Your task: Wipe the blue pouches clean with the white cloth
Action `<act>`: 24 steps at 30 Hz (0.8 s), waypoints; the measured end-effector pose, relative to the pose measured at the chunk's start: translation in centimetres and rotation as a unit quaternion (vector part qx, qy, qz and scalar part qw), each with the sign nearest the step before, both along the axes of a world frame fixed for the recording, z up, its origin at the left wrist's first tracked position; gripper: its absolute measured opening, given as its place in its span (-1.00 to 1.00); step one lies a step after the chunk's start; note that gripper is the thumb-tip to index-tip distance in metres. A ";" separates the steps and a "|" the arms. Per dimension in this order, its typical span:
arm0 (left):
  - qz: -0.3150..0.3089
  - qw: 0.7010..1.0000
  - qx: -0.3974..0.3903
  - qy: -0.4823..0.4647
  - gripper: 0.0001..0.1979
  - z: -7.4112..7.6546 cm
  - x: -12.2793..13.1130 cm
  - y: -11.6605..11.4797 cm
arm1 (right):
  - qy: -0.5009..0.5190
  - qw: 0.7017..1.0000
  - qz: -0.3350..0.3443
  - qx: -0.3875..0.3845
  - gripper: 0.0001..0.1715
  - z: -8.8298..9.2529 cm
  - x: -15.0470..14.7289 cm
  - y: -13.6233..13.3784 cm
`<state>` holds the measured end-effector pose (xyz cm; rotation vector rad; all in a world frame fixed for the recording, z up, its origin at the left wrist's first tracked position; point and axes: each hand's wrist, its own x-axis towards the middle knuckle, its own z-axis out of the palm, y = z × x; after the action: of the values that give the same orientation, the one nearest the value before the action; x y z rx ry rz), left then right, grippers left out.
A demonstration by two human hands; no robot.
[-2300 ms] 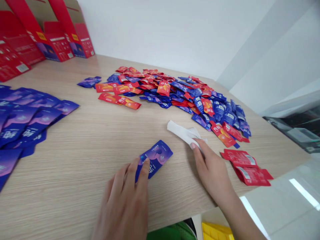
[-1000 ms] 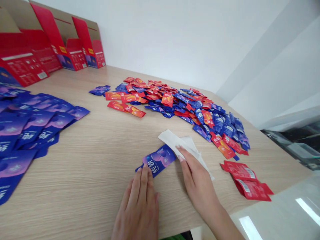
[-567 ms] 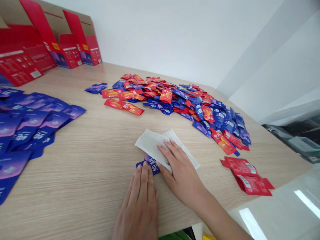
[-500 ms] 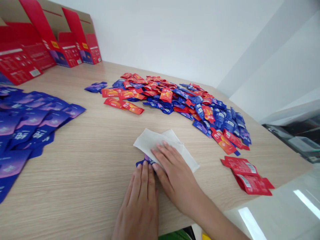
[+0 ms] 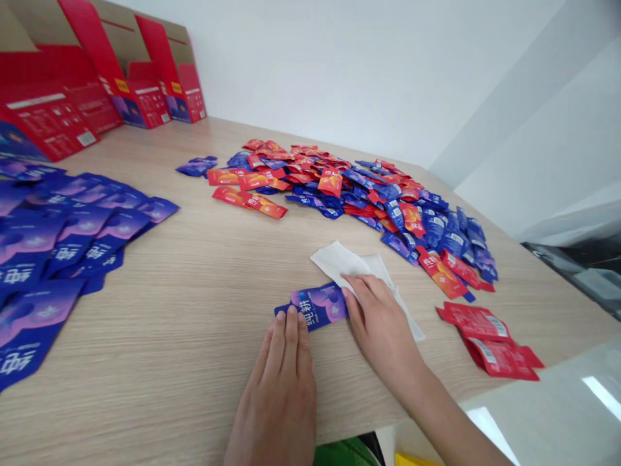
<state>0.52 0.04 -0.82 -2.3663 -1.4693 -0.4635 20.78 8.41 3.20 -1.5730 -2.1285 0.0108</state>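
A single blue-and-purple sachet (image 5: 324, 303) lies flat on the table in front of me. Across its left end rest the outstretched fingers of my left hand (image 5: 279, 388), pinning it down without wrapping round it. My right hand (image 5: 383, 323) is at the sachet's right end, fingers bent over a folded white wipe (image 5: 342, 259) that it presses against the tabletop. The thumb side touches or nearly touches the sachet's edge. Part of the wipe is hidden beneath this hand.
Blue sachets (image 5: 72, 226) lie overlapped at left. A mixed heap of red and blue sachets (image 5: 369, 194) spreads along the back and right. Two red sachets (image 5: 490, 340) lie face down near the right edge. Open red cartons (image 5: 53, 123) stand at the back left by the wall.
My right hand has slid right with the wipe, uncovering most of the sachet's printed face. The left hand stays on the sachet's left end. The view has shifted slightly.
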 end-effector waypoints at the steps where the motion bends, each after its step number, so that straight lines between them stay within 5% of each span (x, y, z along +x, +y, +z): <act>1: 0.001 1.000 0.002 -0.001 -0.37 0.1 0.0 0.0 | 0.006 1.000 -0.005 -0.002 -0.58 0.2 -0.3 0.0; 9: 0.003 1.000 0.022 -0.007 -0.40 0.0 0.3 0.3 | 0.015 0.988 0.154 0.004 -0.51 -0.7 -2.6 -1.0; 13: 0.001 1.000 -0.009 0.022 -0.36 -0.2 0.1 0.2 | 0.035 0.997 0.070 -0.012 -0.55 -1.3 -0.3 0.2; 19: 0.004 1.000 -0.010 0.016 -0.37 0.3 0.2 0.1 | 0.109 0.994 -0.008 0.001 -0.62 1.1 -0.2 -0.6; 24: 0.010 0.999 0.031 -0.008 -0.43 1.1 0.6 0.6 | 0.081 0.978 0.192 -0.008 -0.57 0.4 -4.0 -2.0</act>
<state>1.13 0.64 0.29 -2.3029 -1.4620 -0.5174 16.81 6.38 3.56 -1.1031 -2.2684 0.2763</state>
